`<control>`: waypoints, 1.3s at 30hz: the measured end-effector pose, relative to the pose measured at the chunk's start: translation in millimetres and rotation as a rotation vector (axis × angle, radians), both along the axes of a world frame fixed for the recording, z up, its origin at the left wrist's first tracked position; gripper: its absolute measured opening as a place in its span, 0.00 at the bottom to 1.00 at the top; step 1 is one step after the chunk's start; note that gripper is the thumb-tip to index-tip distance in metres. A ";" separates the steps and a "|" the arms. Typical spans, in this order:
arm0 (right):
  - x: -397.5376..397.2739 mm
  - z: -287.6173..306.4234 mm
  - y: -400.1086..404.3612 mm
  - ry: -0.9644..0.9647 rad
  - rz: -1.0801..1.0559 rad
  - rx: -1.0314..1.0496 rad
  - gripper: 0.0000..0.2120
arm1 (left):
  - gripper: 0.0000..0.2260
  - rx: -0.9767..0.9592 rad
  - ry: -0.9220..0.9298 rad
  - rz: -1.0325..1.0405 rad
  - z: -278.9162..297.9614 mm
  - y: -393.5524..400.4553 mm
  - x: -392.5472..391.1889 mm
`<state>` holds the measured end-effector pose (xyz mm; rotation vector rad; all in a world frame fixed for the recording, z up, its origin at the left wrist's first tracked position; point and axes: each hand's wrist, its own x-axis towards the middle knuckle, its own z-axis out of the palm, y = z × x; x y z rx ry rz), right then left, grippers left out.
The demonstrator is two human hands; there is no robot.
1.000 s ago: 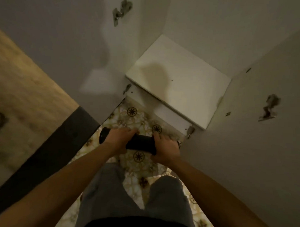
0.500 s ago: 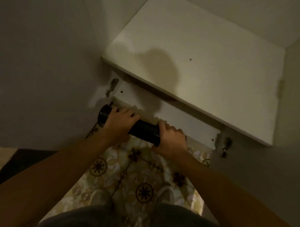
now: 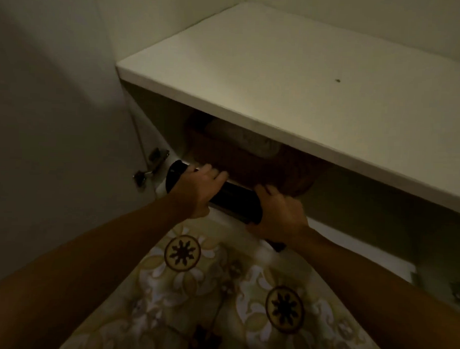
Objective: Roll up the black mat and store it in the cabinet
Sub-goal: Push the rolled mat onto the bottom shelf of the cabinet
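Observation:
The black mat [image 3: 234,202] is rolled into a tight tube and lies level at the front edge of the cabinet's bottom compartment. My left hand [image 3: 197,190] grips it near its left end, and my right hand [image 3: 278,215] grips its right part, covering that end. The white cabinet [image 3: 291,98] stands open in front of me, with a bare shelf above the compartment. The scene is dim.
A brown woven basket [image 3: 260,167] with a pale bundle in it fills the back of the bottom compartment just behind the mat. The open cabinet door [image 3: 56,116] with its metal hinge [image 3: 152,169] stands at the left. Patterned floor tiles [image 3: 219,291] lie below my arms.
My view has dropped and moved closer to the cabinet. Both hands have carried the rolled mat forward from above the floor to the mouth of the bottom compartment, and the basket has come into sight.

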<state>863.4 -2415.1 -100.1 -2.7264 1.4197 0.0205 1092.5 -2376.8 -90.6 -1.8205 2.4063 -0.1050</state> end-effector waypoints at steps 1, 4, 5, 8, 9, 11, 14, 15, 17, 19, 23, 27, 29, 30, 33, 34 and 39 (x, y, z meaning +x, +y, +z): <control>2.2 -1.8 -9.7 -0.001 -0.001 0.015 0.40 | 0.35 -0.032 -0.014 0.004 -2.8 -7.7 1.4; 10.4 -8.0 -34.2 -0.100 -0.033 0.217 0.39 | 0.35 -0.037 0.021 0.045 -8.2 -26.0 9.9; 12.4 -9.8 -39.3 -0.109 -0.039 0.285 0.40 | 0.34 0.001 0.050 0.072 -9.8 -30.3 12.8; 12.8 -15.7 -40.4 -0.067 -0.028 0.305 0.49 | 0.29 0.055 0.122 0.135 -16.7 -33.3 14.0; 10.8 -19.2 -38.2 -0.068 -0.010 0.250 0.50 | 0.29 0.034 0.139 0.130 -20.4 -31.8 13.1; 6.8 -27.0 -32.9 -0.070 0.036 0.119 0.49 | 0.29 -0.054 0.179 0.104 -28.1 -26.9 11.5; 6.4 -32.6 -28.0 -0.077 0.060 -0.031 0.46 | 0.32 -0.199 0.245 0.092 -33.4 -22.4 12.6; 7.1 -33.4 -26.8 -0.067 0.069 -0.076 0.46 | 0.33 -0.227 0.239 0.102 -34.2 -21.2 12.8; 8.5 -36.5 -23.5 -0.065 0.087 -0.167 0.44 | 0.34 -0.247 0.193 0.135 -36.6 -18.0 11.9; 10.8 -40.0 -18.8 -0.090 0.066 -0.225 0.44 | 0.35 -0.234 0.153 0.171 -39.6 -14.8 9.8; 21.0 -44.0 -13.2 -0.054 0.003 -0.232 0.42 | 0.38 -0.225 0.079 0.160 -37.3 -18.1 12.3; 27.8 -40.5 -12.6 -0.062 -0.034 -0.204 0.41 | 0.35 -0.211 0.053 0.167 -29.1 -26.7 32.0; 26.6 -41.3 -13.5 -0.043 -0.008 -0.205 0.42 | 0.35 -0.158 0.036 0.226 -29.1 -26.5 36.0; 25.2 -41.9 -13.9 -0.035 0.010 -0.204 0.42 | 0.37 -0.146 0.026 0.239 -31.3 -25.7 35.4; 22.0 -43.7 -13.6 -0.015 0.037 -0.197 0.42 | 0.38 -0.147 0.000 0.247 -35.8 -22.0 29.9; 21.9 -43.6 -12.8 -0.018 0.036 -0.201 0.42 | 0.38 -0.159 -0.002 0.249 -35.9 -21.1 28.6; 24.3 -41.4 -8.2 -0.010 0.033 -0.201 0.42 | 0.42 -0.183 0.054 0.275 -39.4 -11.8 25.0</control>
